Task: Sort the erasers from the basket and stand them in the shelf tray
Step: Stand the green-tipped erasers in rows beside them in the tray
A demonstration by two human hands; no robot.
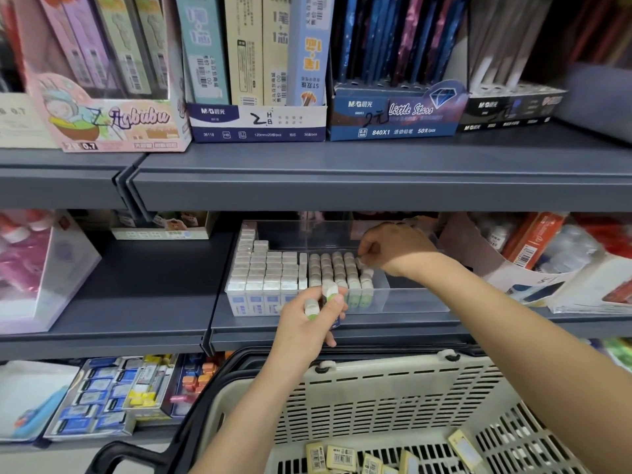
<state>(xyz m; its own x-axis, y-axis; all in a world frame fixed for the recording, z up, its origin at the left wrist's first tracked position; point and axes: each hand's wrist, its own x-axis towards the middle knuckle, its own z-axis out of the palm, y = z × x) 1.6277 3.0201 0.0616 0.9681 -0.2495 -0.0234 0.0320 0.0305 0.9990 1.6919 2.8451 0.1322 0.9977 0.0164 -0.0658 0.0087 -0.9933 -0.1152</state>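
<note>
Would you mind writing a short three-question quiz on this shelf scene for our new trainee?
1. True or false: the left hand is empty.
2. Where is the right hand working? A) in the basket B) at the tray C) on the top shelf
3. Fill in: the erasers left in the basket have ___ sleeves.

Key:
1. False; it holds a few green-sleeved erasers.
2. B; its fingertips are at the right end of the standing rows.
3. Yellow.

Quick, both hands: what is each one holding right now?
Left hand: closed on green-sleeved erasers, in front of the tray.
Right hand: pinching one eraser over the tray.
</note>
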